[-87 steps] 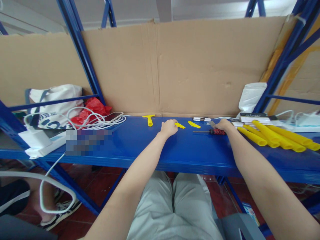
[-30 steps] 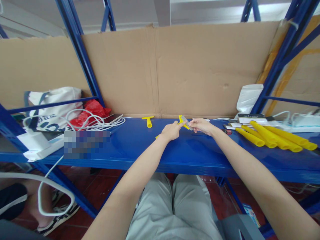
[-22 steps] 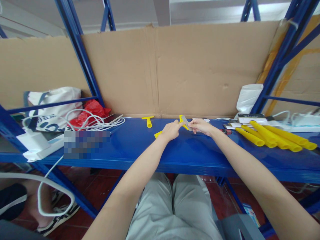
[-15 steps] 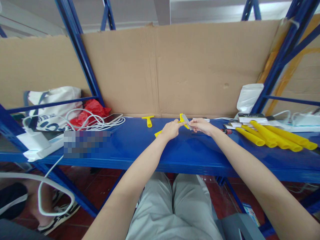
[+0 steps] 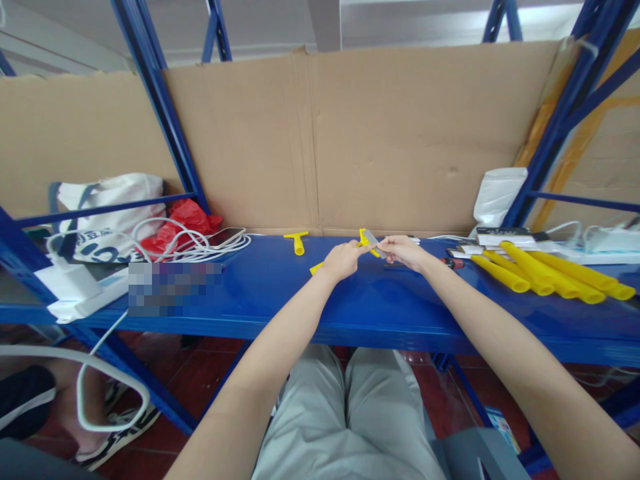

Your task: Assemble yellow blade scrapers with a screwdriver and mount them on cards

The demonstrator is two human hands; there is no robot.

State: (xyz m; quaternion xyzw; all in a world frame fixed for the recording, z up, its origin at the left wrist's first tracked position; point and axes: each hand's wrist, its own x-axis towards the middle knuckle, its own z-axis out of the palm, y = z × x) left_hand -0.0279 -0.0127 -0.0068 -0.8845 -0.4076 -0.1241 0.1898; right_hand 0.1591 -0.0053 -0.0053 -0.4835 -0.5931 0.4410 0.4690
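My left hand (image 5: pixel 342 261) is closed around a yellow T-shaped handle (image 5: pixel 316 269), whose butt end shows beside the wrist. The yellow crosspiece (image 5: pixel 362 236) sticks out beyond my fingers. Between thumb and fingers, my right hand (image 5: pixel 403 251) pinches a thin grey flat blade (image 5: pixel 371 237), which lies over the crosspiece; whether it is seated there I cannot tell. My left index finger reaches to the blade's lower edge. Another yellow T-shaped handle (image 5: pixel 299 244) lies on the blue shelf to the left. Behind my right wrist lies a screwdriver (image 5: pixel 454 263) with a red and black handle.
Several yellow tubes (image 5: pixel 553 273) lie on the right of the blue shelf (image 5: pixel 280 300), beside white boxes (image 5: pixel 505 237). White cables (image 5: pixel 200 247), a red plastic bag (image 5: pixel 187 220) and a canvas bag (image 5: pixel 117 213) fill the left. Cardboard (image 5: pixel 390 140) stands behind. A person's leg (image 5: pixel 75 407) shows lower left.
The grey blade has shifted slightly down and left against the yellow crosspiece. Both hands keep their grip and have hardly moved.
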